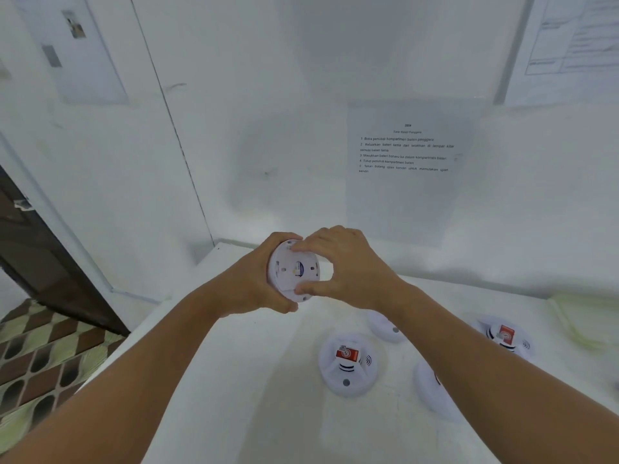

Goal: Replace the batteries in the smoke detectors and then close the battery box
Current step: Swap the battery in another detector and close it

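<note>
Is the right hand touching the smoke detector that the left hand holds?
Touching. The head view shows the right hand pinching the smoke detector, finger on top edge, thumb on bottom edge; left hand grips it.

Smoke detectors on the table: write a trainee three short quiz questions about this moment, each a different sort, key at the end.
1. True or false: both hands hold one smoke detector above the table.
2. Which hand cups it from behind: A left, B right?
3. What colour are the batteries in the detectors lying on the table?

Key: 1 true; 2 A; 3 red.
</note>
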{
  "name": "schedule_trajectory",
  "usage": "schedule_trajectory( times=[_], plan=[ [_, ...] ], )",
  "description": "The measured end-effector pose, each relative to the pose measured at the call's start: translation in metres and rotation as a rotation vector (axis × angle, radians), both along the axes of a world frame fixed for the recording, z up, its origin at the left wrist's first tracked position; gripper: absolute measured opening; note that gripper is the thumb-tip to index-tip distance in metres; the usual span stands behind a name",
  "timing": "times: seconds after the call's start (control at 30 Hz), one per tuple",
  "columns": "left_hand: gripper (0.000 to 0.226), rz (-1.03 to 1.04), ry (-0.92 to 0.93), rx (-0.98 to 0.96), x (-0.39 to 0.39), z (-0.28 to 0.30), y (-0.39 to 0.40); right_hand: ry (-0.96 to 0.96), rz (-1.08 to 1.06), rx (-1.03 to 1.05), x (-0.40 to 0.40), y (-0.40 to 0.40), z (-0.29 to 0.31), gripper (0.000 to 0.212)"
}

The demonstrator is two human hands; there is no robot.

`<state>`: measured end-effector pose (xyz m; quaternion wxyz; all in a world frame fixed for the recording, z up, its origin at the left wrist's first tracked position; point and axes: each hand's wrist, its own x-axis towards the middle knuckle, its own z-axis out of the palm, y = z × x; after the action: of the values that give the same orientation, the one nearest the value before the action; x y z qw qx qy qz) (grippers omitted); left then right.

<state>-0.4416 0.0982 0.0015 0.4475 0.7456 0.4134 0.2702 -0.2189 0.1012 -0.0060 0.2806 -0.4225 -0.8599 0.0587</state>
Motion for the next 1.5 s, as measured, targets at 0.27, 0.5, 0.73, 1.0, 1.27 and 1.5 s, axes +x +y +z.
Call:
schedule_trajectory(
  times=[0.27,0.5,0.73,1.0,1.27,1.5],
  plan=[
    [0.088,-0.029,0.115,0.002,-0.006,0.012,-0.011,-0.073,0.015,0.110,-0.013,-0.019,0.007,0.062],
    [0.086,-0.014,0.150,0.001,-0.005,0.012,-0.019,-0.109,0.024,0.124,-0.017,-0.024,0.001,0.068],
    [0.087,0.032,0.053,-0.017,-0.008,0.011,-0.026,0.078,0.099,-0.036,-0.010,-0.024,-0.004,0.069],
    [0.089,0.018,0.089,-0.025,-0.008,0.012,-0.027,-0.021,0.057,0.056,-0.015,-0.025,-0.001,0.062],
    [0.087,-0.005,0.154,-0.031,-0.005,0.009,-0.021,-0.065,0.056,0.177,-0.017,-0.021,-0.011,0.069],
    [0.086,0.002,0.136,-0.048,-0.002,0.003,-0.018,-0.006,-0.005,0.019,-0.017,-0.019,-0.019,0.076]
  ],
)
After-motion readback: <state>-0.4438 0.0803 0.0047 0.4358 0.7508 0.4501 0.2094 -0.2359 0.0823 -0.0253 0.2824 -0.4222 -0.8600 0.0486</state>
